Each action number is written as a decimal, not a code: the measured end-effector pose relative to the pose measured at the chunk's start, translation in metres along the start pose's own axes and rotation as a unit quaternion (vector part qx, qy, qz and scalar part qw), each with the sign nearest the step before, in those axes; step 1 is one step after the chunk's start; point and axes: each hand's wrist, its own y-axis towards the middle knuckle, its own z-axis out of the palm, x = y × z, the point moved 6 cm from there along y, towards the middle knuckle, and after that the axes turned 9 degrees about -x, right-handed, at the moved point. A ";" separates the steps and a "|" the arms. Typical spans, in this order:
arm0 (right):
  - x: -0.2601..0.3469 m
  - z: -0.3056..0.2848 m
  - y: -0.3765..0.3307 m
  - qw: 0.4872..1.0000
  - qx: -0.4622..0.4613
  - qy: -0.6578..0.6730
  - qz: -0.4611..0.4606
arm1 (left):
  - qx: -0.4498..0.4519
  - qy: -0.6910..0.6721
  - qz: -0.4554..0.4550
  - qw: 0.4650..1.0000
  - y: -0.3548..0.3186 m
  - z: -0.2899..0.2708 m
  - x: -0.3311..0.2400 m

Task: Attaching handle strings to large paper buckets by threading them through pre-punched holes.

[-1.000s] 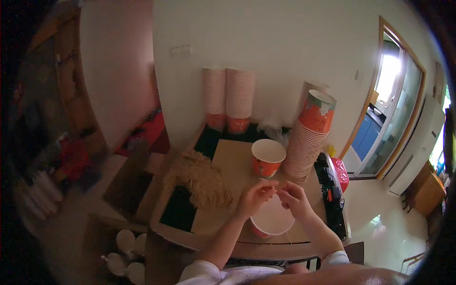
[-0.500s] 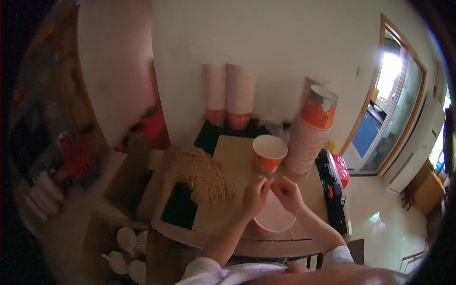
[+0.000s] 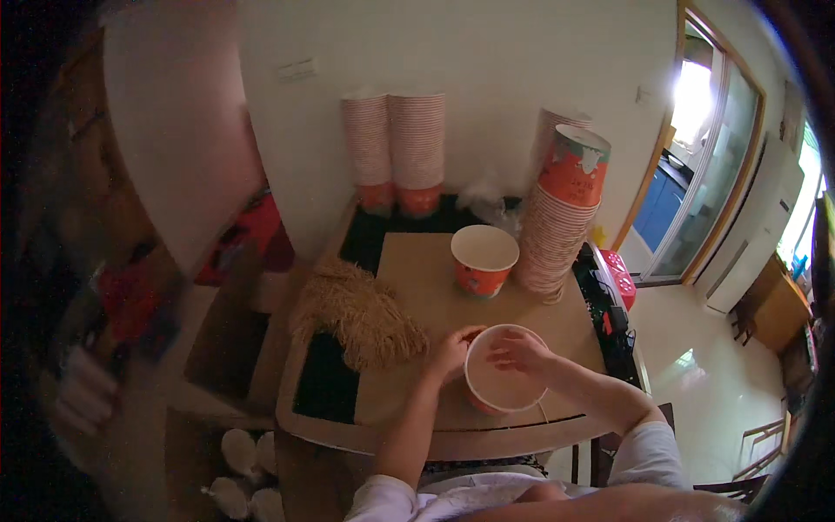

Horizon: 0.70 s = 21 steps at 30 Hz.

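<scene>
Red-orange round paper tub with pale inside (image 3: pixel 504 387) sitting just right of lower centre of frame, mouth up. Left hand (image 3: pixel 449 357) partly curling at tub's left side; cannot tell if gripping. Right hand (image 3: pixel 519 351) reaching over mouth, fingers loosely spread, hold on anything unclear. Thin straw-coloured strand (image 3: pixel 544 411) hanging by tub's right rim. Second orange paper tub (image 3: pixel 484 261) standing above it in frame. Tan fibre bundle (image 3: pixel 361 317) lying left of centre. Tall nested tub stack (image 3: pixel 557 235) rising upper right of centre.

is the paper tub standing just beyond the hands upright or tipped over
Upright: the paper tub has its open white mouth on top and its orange side below.
</scene>
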 end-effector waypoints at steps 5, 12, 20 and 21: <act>0.001 0.015 -0.010 1.000 0.002 -0.016 -0.010 | -0.003 -0.039 0.015 0.999 -0.010 0.002 0.009; -0.003 0.009 -0.002 1.000 -0.005 -0.001 -0.005 | -0.029 0.009 0.065 0.997 -0.011 0.005 -0.003; -0.004 0.007 0.001 1.000 -0.004 -0.009 -0.012 | 0.005 0.088 0.055 0.995 -0.013 0.009 -0.011; -0.004 0.008 -0.001 1.000 -0.007 -0.017 -0.010 | 0.004 0.089 0.055 0.995 -0.014 0.010 -0.010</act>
